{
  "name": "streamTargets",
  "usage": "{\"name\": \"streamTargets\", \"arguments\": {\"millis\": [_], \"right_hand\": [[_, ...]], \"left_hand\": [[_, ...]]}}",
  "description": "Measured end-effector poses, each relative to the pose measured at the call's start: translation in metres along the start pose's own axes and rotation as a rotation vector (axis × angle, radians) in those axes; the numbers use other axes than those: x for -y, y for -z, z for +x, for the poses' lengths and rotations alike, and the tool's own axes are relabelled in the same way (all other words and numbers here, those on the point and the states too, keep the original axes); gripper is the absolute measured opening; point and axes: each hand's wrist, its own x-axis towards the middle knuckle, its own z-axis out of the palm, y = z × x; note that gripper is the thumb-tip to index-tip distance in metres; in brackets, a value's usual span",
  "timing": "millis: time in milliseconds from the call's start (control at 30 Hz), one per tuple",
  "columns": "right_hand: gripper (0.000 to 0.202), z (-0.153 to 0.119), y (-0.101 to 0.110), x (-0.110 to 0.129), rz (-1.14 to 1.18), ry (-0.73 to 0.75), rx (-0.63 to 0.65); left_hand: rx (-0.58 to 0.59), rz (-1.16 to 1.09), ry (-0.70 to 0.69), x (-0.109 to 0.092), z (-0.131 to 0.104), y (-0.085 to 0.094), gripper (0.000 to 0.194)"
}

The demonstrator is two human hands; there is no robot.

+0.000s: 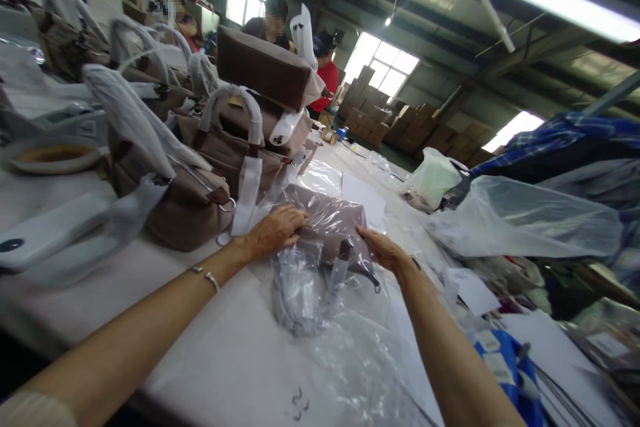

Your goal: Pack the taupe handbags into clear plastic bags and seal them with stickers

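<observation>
A taupe handbag lies on the white table inside a transparent plastic bag. Its handles, wrapped in pale padding, point toward me, and a dark strap end with a small metal hook lies at its right. My left hand rests at the left side of the handbag, its fingers curled on the plastic. At the right side, my right hand pinches the plastic between thumb and fingers.
Several brown handbags with wrapped handles crowd the table's left, some stacked. Plastic sheeting, papers and a blue packet lie at right. Other people stand at the far side; cartons are piled behind.
</observation>
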Motion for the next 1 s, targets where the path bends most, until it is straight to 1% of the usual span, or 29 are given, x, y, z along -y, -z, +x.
{"name": "streamTargets", "arguments": {"millis": [100,167,200,233,300,367,400,433,467,500,567,600,633,667,700,767,833,867,933,1000], "right_hand": [[0.04,-0.043,-0.008,-0.01,0.072,0.018,0.039],[0.043,-0.077,-0.012,-0.016,0.107,0.041,0.08],[0.046,-0.093,-0.013,-0.02,0.114,0.046,0.106],[0.049,-0.109,-0.014,-0.025,0.111,0.039,0.13],[0.052,-0.135,-0.014,-0.039,0.062,-0.022,0.156],[0.047,-0.154,-0.015,-0.058,-0.074,-0.109,0.14],[0.043,-0.162,-0.017,-0.068,-0.183,-0.103,0.105],[0.039,-0.169,-0.019,-0.078,-0.32,-0.034,0.055],[0.036,-0.175,-0.022,-0.087,-0.477,0.101,-0.005],[0.037,-0.181,-0.026,-0.095,-0.642,0.292,-0.066],[0.05,-0.191,-0.035,-0.106,-0.946,0.73,-0.15],[0.056,-0.195,-0.041,-0.109,-1.067,0.919,-0.154],[0.06,-0.198,-0.047,-0.111,-1.158,1.068,-0.14],[0.062,-0.199,-0.054,-0.111,-1.218,1.183,-0.119],[0.061,-0.198,-0.062,-0.111,-1.244,1.266,-0.108],[0.053,-0.194,-0.077,-0.105,-1.2,1.368,-0.124],[0.038,-0.186,-0.089,-0.093,-1.077,1.401,-0.139],[0.031,-0.183,-0.093,-0.085,-1.003,1.399,-0.128],[0.024,-0.176,-0.098,-0.069,-0.862,1.352,-0.076],[0.022,-0.171,-0.099,-0.054,-0.756,1.238,-0.042]], "left_hand": [[0.111,0.124,-0.079,0.017,0.011,0.01,0.03],[0.143,0.2,-0.063,0.018,0.016,0.019,0.029],[0.14,0.232,-0.04,0.015,0.016,0.025,0.027],[0.128,0.254,-0.015,0.009,0.015,0.03,0.025],[0.087,0.243,0.022,-0.011,0.009,0.04,0.024],[0.06,0.161,0.029,-0.039,-0.001,0.046,0.02],[0.061,0.109,0.021,-0.054,-0.007,0.047,0.016],[0.07,0.059,0.007,-0.068,-0.013,0.047,0.013],[0.083,0.016,-0.009,-0.081,-0.018,0.047,0.013],[0.102,-0.02,-0.025,-0.092,-0.023,0.045,0.014],[0.157,-0.087,-0.042,-0.107,-0.03,0.04,0.015],[0.192,-0.123,-0.028,-0.111,-0.032,0.038,0.014],[0.227,-0.158,-0.004,-0.113,-0.034,0.036,0.011],[0.258,-0.187,0.024,-0.115,-0.036,0.034,0.009],[0.279,-0.206,0.05,-0.116,-0.037,0.033,0.009],[0.292,-0.212,0.072,-0.118,-0.039,0.034,0.015],[0.289,-0.252,0.064,-0.123,-0.041,0.037,0.017],[0.294,-0.311,0.07,-0.126,-0.043,0.04,0.016],[0.347,-0.469,0.119,-0.131,-0.048,0.045,0.016],[0.457,-0.586,0.219,-0.132,-0.055,0.053,0.018]]}}
